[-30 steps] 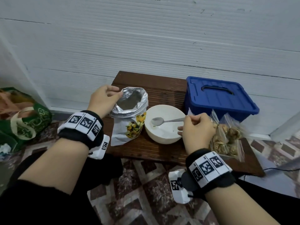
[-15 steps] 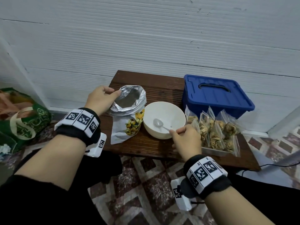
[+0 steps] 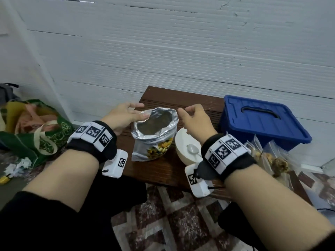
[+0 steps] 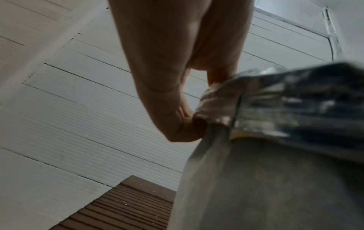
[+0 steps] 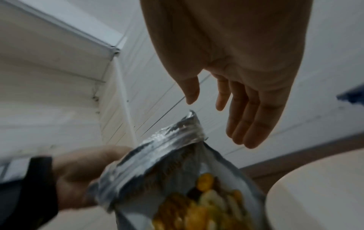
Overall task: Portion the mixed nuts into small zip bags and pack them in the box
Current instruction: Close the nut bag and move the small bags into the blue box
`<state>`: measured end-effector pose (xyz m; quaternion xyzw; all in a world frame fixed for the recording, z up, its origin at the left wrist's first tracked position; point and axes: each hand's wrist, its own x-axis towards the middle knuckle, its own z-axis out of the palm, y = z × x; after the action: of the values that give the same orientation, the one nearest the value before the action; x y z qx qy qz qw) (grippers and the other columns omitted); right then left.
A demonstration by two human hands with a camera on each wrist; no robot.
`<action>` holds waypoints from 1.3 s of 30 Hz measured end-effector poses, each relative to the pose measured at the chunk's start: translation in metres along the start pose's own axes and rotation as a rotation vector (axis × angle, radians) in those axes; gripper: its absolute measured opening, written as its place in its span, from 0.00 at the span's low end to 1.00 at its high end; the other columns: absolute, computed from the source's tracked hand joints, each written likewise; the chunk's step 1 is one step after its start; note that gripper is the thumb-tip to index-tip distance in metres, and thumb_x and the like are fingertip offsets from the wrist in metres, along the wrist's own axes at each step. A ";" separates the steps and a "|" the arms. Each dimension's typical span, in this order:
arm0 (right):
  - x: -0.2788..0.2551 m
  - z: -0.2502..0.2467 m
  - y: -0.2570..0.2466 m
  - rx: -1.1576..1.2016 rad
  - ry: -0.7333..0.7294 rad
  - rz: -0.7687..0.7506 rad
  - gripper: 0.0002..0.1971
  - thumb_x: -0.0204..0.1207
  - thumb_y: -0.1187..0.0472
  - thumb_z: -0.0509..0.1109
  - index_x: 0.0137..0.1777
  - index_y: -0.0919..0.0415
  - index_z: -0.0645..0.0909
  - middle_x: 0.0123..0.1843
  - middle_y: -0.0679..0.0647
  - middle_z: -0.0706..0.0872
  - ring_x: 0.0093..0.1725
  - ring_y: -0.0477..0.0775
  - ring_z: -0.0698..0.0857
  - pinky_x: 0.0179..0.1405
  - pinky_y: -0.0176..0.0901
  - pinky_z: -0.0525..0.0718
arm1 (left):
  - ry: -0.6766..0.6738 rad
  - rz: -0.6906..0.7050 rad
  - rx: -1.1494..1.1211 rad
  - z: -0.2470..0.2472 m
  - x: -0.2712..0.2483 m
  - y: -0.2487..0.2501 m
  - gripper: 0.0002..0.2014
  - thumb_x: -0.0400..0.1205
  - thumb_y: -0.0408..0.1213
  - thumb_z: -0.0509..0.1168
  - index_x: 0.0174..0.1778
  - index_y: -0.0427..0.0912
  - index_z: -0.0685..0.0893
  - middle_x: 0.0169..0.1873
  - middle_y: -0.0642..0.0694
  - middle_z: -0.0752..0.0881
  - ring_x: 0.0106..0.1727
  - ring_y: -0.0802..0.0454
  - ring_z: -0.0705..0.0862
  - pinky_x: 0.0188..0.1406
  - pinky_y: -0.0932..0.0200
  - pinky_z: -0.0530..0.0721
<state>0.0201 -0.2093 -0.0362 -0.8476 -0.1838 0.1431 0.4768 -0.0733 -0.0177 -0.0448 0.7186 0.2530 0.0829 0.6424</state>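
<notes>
Green fabric of a shopping bag [image 3: 36, 134] lies on the floor at far left, well apart from the dark wooden table [image 3: 163, 167] set against the white wall. Left hand [image 3: 123, 117] pinches the left rim of the foil nut pouch [image 3: 154, 134], thumb and fingers pressed on the folded edge in the left wrist view [image 4: 183, 124]; the pouch stands upright near the table's left front corner, its mouth open. Right hand [image 3: 194, 120] hovers just beside the pouch's right rim, fingers loosely spread and holding nothing, apart from the foil in the right wrist view [image 5: 246, 99]. White bowl [image 3: 181, 147] with the spoon [image 3: 193, 148] lying inside sits just right of the pouch, partly hidden by the right wrist. Filled zip bags [image 3: 272, 160] lie near the table's right front edge, before the closed blue box [image 3: 262, 120]. Bare tabletop remains behind the pouch and along the front edge. Compared with half a second earlier, the right hand has let go of the spoon, left the bowl and risen to the pouch mouth; the left hand keeps its hold.
</notes>
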 end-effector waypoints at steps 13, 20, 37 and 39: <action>0.038 0.020 -0.027 0.392 -0.295 0.151 0.16 0.72 0.78 0.71 0.57 0.63 0.80 0.47 0.62 0.86 0.41 0.56 0.86 0.37 0.44 0.85 | -0.046 0.138 0.144 -0.011 0.023 0.004 0.21 0.73 0.24 0.74 0.54 0.49 0.77 0.35 0.56 0.89 0.44 0.53 0.88 0.45 0.55 0.86; 0.047 0.030 -0.024 0.055 -0.039 -0.177 0.11 0.74 0.72 0.71 0.51 0.56 0.82 0.33 0.46 0.77 0.32 0.42 0.76 0.28 0.24 0.75 | -0.097 0.104 0.126 -0.022 0.021 0.012 0.22 0.72 0.35 0.76 0.59 0.51 0.78 0.46 0.54 0.90 0.44 0.58 0.89 0.45 0.58 0.86; 0.058 0.021 -0.018 0.217 -0.098 -0.149 0.16 0.68 0.73 0.78 0.50 0.54 0.81 0.33 0.49 0.81 0.28 0.42 0.77 0.27 0.35 0.79 | 0.058 0.172 0.089 -0.027 0.031 0.007 0.23 0.70 0.28 0.78 0.55 0.47 0.77 0.37 0.55 0.86 0.39 0.55 0.83 0.41 0.73 0.81; 0.056 0.021 -0.019 0.149 -0.048 -0.270 0.17 0.69 0.76 0.74 0.49 0.54 0.81 0.33 0.48 0.79 0.25 0.37 0.74 0.32 0.28 0.76 | 0.068 0.216 0.129 -0.026 0.032 0.009 0.22 0.69 0.26 0.78 0.52 0.49 0.77 0.36 0.54 0.87 0.39 0.50 0.78 0.41 0.67 0.80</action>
<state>0.0581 -0.1591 -0.0343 -0.7739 -0.2960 0.1111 0.5488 -0.0551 0.0202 -0.0381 0.7782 0.2005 0.1594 0.5734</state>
